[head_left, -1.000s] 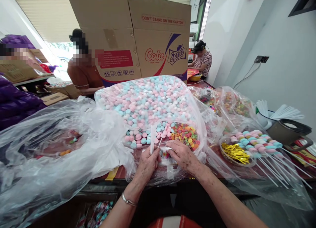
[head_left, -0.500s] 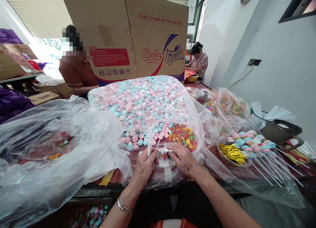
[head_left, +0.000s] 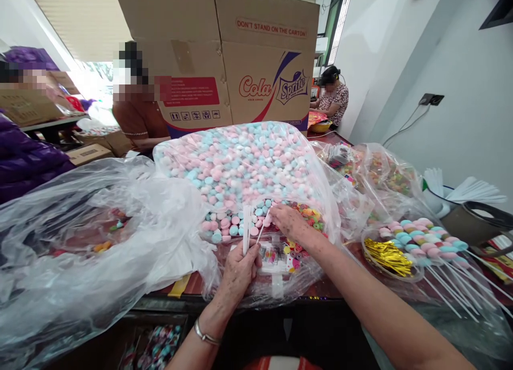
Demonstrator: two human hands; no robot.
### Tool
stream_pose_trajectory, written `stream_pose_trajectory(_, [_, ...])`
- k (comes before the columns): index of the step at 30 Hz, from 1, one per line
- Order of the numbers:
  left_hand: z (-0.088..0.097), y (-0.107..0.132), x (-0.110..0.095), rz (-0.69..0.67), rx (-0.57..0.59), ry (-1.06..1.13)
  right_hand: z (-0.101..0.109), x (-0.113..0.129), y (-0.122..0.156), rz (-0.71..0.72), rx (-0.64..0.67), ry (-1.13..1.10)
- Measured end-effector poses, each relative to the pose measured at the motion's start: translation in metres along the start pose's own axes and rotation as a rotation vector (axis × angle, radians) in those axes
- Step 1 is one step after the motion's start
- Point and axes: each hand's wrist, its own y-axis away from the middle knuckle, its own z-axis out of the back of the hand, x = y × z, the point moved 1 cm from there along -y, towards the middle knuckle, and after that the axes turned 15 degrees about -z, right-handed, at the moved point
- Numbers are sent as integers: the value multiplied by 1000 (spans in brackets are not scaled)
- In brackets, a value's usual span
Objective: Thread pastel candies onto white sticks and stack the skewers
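My left hand (head_left: 239, 269) is closed around a bundle of white sticks (head_left: 247, 225) that stand upright in front of me. One thinner stick (head_left: 262, 229) leans out to the right. My right hand (head_left: 289, 222) reaches forward into the open clear bag (head_left: 248, 167) of pink and blue candy discs, fingers pinched on a pink disc (head_left: 266, 221) at the tip of the leaning stick. Small multicoloured ring candies (head_left: 310, 216) lie just beyond my right hand.
Finished candy skewers (head_left: 425, 239) and a dish of gold twist ties (head_left: 388, 254) lie at right. A crumpled clear bag (head_left: 92, 241) fills the left. A large Cola Sprite carton (head_left: 224, 54) stands behind. Other people sit at the far left and back right.
My right hand has moved forward from beside my left hand into the candy bag and pinched a pink disc. My left hand has held its place with the sticks.
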Motion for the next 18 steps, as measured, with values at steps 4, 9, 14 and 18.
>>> stream_pose_trajectory(4, [1,1,-1,6,-11,7,-9,12,-5,48,64,46])
stream_pose_trajectory(9, [2,2,3,27,-11,28,3,0,0,-10,67,51])
stream_pose_trajectory(14, [3,1,11,24,-8,52,15,-7,-3,-119,38,79])
stream_pose_trajectory(18, [3,2,12,33,-11,57,10,9,2,-112,88,195])
